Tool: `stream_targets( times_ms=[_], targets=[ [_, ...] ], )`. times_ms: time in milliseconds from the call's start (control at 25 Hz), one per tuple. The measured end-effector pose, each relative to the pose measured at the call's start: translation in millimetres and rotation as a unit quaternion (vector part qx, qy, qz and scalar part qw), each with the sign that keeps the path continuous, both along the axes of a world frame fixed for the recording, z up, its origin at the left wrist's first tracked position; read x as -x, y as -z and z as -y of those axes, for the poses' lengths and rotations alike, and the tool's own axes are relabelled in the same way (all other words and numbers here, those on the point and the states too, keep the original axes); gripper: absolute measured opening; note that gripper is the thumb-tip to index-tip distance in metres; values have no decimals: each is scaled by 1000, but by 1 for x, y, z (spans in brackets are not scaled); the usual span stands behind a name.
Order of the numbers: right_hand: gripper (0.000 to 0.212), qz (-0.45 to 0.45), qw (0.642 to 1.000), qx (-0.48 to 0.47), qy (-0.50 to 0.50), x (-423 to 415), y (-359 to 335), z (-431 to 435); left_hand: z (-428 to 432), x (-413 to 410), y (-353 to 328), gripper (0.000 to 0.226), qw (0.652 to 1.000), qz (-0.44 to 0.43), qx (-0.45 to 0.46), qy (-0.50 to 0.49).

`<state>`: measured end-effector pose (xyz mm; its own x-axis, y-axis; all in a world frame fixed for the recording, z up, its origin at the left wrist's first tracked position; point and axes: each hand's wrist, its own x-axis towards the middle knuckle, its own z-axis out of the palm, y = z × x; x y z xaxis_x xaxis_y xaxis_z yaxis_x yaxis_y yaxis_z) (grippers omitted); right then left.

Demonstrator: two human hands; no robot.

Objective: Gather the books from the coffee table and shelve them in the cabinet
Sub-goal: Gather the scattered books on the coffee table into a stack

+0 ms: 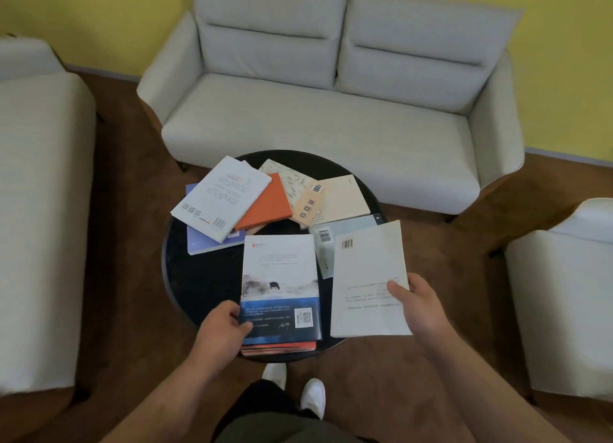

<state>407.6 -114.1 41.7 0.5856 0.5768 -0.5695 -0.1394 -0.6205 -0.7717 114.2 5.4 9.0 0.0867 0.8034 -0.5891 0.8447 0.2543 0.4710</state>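
Both hands are gathering: left hand (223, 326) fingers grip the near stack (280, 296); right hand (419, 301) pinches a white book (366, 276), which should go on the stack next.

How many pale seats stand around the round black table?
3: the sofa beyond the table, a left seat cut off by the frame's edge, and a right seat likewise. Any behind the person would be out of view.
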Motion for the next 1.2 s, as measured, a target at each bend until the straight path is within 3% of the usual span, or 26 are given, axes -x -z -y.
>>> stream_targets(
  times_ms=[80,120,160,200,280,400,520,600,640,760,840,920,1040,1120,1200],
  targets=[
    [15,16,999,-48,-1,3,-13,6,5,-6,-12,44,994,-29,-109,-6],
    [16,37,996,-83,-12,4,-21,9,3,-16,-26,45,989,14,-142,-29],
    [19,64,990,-122,-36,5,-30,9,-3,-30,-42,40,985,119,-97,-81],
    [23,91,981,-154,-72,5,-37,9,-9,-48,-56,37,956,251,16,-152],
    [30,133,960,-193,-153,8,-55,5,-21,-77,-75,41,851,431,211,-217],
    [38,229,919,-190,-260,11,-78,-6,-36,-90,-83,54,785,497,293,-224],
    [33,358,879,-143,-281,9,-75,-13,-34,-71,-80,54,701,549,379,-253],
    [39,337,905,-100,-240,11,-66,-18,-32,-55,-74,53,668,590,385,-242],
    [43,284,927,-101,-225,14,-62,-19,-31,-49,-71,57,674,591,381,-227],
    [49,56,976,-144,-155,30,-47,-22,-28,-37,-59,57,750,531,344,-194],
    [47,-69,985,-140,-76,37,-28,-27,-25,-34,-57,61,785,511,304,-174],
    [28,-132,985,-110,-16,44,-18,-41,-23,-32,-52,57,831,471,263,-135],
    [14,-38,994,-28,-99,50,-3,-60,-24,-35,-35,32,931,322,140,-96],
    [20,-11,991,1,-132,55,7,-70,-27,-37,-26,20,974,215,41,-57],
    [25,16,986,24,-166,61,20,-78,-30,-37,-16,27,997,63,-35,38]
  ],
)
